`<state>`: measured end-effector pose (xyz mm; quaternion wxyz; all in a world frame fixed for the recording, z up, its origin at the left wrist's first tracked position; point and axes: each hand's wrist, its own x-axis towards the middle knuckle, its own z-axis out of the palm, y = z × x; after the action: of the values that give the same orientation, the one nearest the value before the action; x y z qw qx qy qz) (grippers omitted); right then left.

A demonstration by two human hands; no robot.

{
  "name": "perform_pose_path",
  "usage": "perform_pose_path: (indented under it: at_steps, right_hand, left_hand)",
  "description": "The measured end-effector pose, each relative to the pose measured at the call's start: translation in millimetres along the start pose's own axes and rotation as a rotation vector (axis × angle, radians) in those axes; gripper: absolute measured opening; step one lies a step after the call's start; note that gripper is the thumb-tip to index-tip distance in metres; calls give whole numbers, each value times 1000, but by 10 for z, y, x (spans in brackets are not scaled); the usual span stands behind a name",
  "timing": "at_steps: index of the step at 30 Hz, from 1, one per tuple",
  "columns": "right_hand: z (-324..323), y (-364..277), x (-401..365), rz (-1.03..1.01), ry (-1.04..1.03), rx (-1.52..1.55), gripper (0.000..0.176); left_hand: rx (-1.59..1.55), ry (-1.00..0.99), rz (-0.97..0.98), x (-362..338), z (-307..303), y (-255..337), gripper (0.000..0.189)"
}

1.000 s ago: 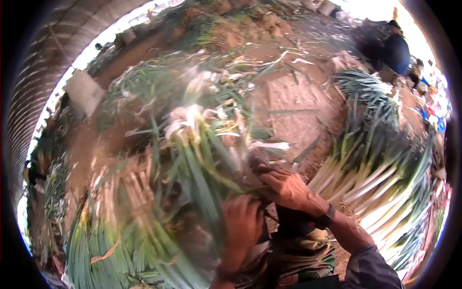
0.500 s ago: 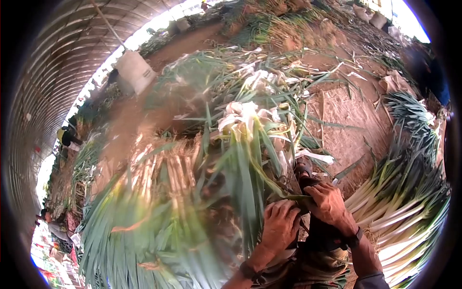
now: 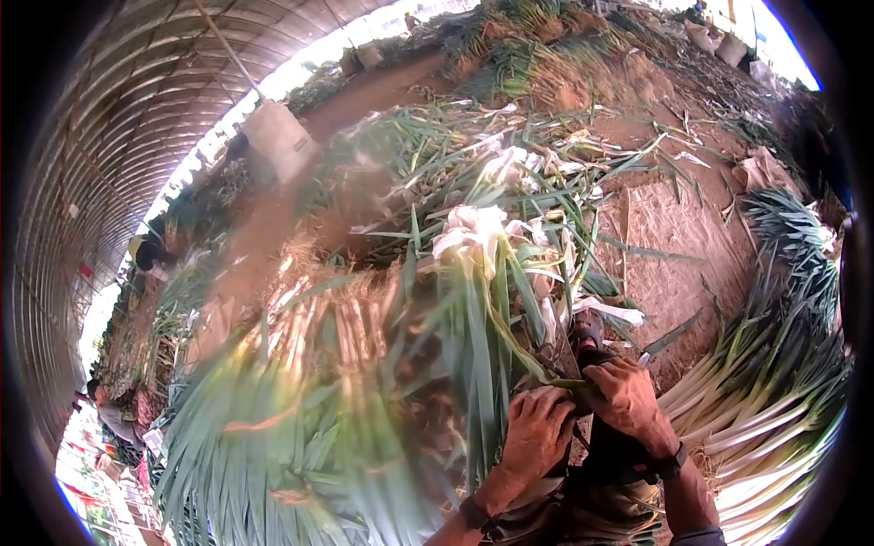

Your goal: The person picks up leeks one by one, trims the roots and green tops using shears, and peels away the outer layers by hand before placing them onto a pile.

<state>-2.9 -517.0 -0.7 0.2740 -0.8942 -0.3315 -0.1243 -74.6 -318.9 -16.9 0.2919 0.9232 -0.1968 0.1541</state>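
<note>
Step in hand, as judged: binding. Your L hand (image 3: 537,435) is closed round the leek bunch (image 3: 478,309) near its leaf end, just fwd of your lap; the white shanks point away from you. Your R hand (image 3: 626,399), touching the L, is clenched on a leaf strip (image 3: 555,380) that runs across the bunch btwn both hands. Trimmed leeks (image 3: 765,409) lie stacked to the R of your R hand. A blurred heap (image 3: 300,400) lies to the L of your L hand. Next move calls for steady tension on the strip, a firm L grip so stalks don't splay, and wrapping w/o slack.
</note>
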Motion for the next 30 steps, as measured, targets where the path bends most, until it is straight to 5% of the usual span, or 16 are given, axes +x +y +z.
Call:
perform_pose_path:
  at_steps: [18, 30]
  right_hand:
    - [23, -71, 20, 33, 53, 17, 23]
    - [47, -38, -12, 54, 47, 25, 28]
  left_hand:
    - [26, 3, 9, -30, -27, -30, 28]
    - [19, -15, -1, -74, 54, -66, 35]
